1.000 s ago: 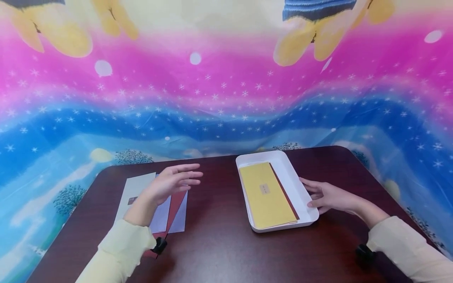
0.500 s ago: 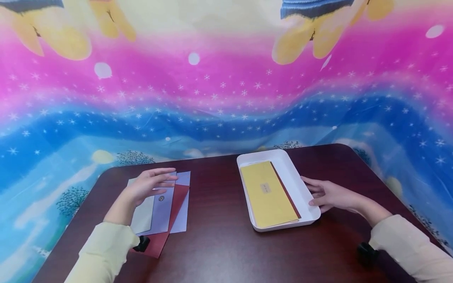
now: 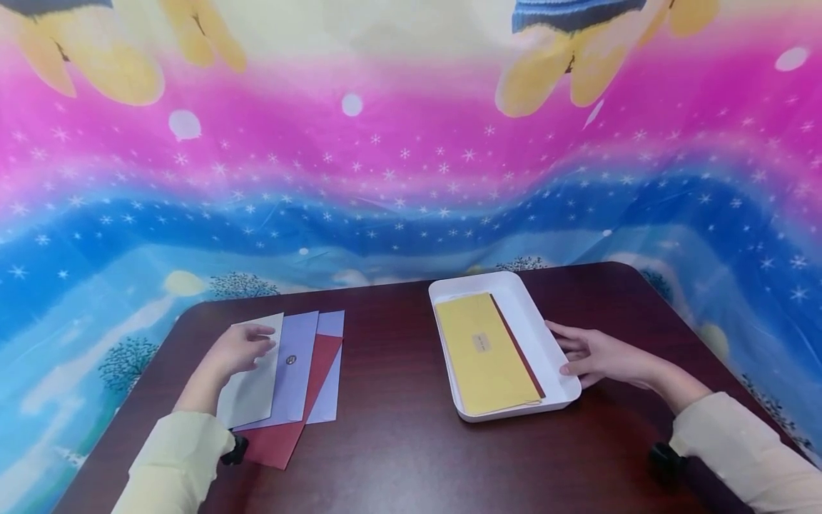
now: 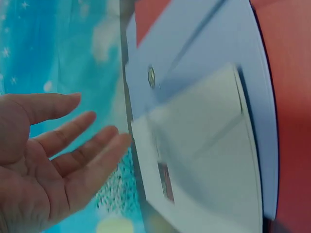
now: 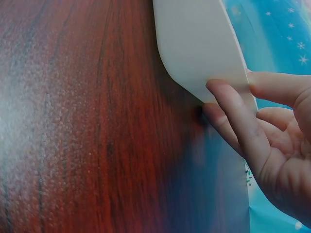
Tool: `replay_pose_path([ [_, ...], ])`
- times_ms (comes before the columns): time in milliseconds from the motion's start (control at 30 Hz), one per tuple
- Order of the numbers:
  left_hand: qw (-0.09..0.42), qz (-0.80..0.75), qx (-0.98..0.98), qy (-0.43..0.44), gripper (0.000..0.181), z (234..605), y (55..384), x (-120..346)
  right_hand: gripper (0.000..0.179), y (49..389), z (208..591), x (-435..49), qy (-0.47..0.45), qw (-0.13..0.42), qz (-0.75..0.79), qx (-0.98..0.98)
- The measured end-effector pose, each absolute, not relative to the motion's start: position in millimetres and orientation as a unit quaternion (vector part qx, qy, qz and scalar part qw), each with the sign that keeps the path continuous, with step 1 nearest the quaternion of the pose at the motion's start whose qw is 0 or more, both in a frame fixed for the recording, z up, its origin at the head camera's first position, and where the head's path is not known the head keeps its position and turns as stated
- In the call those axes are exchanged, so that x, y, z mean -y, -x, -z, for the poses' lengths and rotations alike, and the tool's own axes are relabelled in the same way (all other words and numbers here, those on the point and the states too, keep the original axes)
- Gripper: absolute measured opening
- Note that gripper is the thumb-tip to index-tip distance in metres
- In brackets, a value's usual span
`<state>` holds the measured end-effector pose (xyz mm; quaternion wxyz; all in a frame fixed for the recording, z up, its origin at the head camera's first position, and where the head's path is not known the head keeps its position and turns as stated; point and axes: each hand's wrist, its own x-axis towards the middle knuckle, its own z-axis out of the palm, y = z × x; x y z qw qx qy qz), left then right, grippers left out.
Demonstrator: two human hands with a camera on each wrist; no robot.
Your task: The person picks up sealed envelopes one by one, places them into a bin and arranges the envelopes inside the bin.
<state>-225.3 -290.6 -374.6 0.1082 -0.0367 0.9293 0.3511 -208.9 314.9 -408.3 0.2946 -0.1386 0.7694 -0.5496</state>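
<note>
Holding the left hand (image 3: 240,350) over the pale grey envelope (image 3: 253,396), with the fingers spread apart and only slightly bent. Not possible to tell from these views whether touching the paper with any fingertip. Finding this envelope uppermost in a fanned pile, on the left part of the dark brown worktop (image 3: 392,400), with a small dark label (image 4: 165,182) on its face, visible in the left wrist view. Under it, meeting in order a lavender envelope (image 3: 295,389) with a round seal (image 3: 291,360), a red envelope (image 3: 282,444) set obliquely and reaching out at the near side, and a second lavender envelope (image 3: 330,396) at the bottom. Gripping with the right hand (image 3: 599,358) the white tray (image 3: 526,314), well apart from the pile, at its right side, with the thumb at the rim and other fingers against the outer wall, thus pinching this side between them. Inside the tray, along its left side, seeing a yellow envelope (image 3: 491,375) with a small beige label (image 3: 480,343), and a dark red edge (image 3: 531,377) coming out from beneath.
</note>
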Motion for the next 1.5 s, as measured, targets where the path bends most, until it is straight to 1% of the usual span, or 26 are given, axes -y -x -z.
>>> replay_pose_path([
  [100,0.111,-0.285,-0.951,0.047,0.053,377.0,225.9,302.4,0.094,208.6,408.8,-314.3,0.138,0.293,0.549,-0.77],
  [200,0.127,-0.232,-0.962,0.063,0.062,380.7,224.8,313.9,0.095,208.1,408.6,-314.0,0.136,0.292,0.548,-0.772],
  [333,0.144,-0.193,-0.965,0.102,0.073,385.9,221.4,324.3,0.096,208.0,407.2,-314.3,0.135,0.289,0.546,-0.775],
  [500,0.156,-0.157,-0.966,0.133,0.082,390.5,217.4,333.1,0.096,208.6,406.3,-314.5,0.141,0.286,0.541,-0.778],
  [833,0.131,-0.131,-0.974,0.133,0.093,397.9,213.2,329.5,0.096,209.5,406.6,-313.7,0.138,0.288,0.54,-0.779],
  [933,0.124,-0.129,-0.976,0.125,0.09,398.0,213.3,324.9,0.096,210.0,407.0,-313.1,0.139,0.288,0.538,-0.78],
  [1067,0.115,-0.122,-0.979,0.117,0.078,397.3,213.9,319.0,0.095,210.4,408.1,-312.8,0.14,0.288,0.534,-0.782],
  [1167,0.117,-0.121,-0.978,0.12,0.074,397.6,215.7,314.3,0.096,210.4,408.2,-312.7,0.139,0.288,0.532,-0.784],
  [1400,0.132,-0.132,-0.974,0.129,0.07,397.9,219.3,306.0,0.098,210.1,410.2,-313.3,0.135,0.287,0.531,-0.786],
  [1500,0.136,-0.138,-0.973,0.125,0.073,397.5,219.3,305.2,0.098,210.8,411.0,-313.4,0.137,0.287,0.533,-0.784],
])
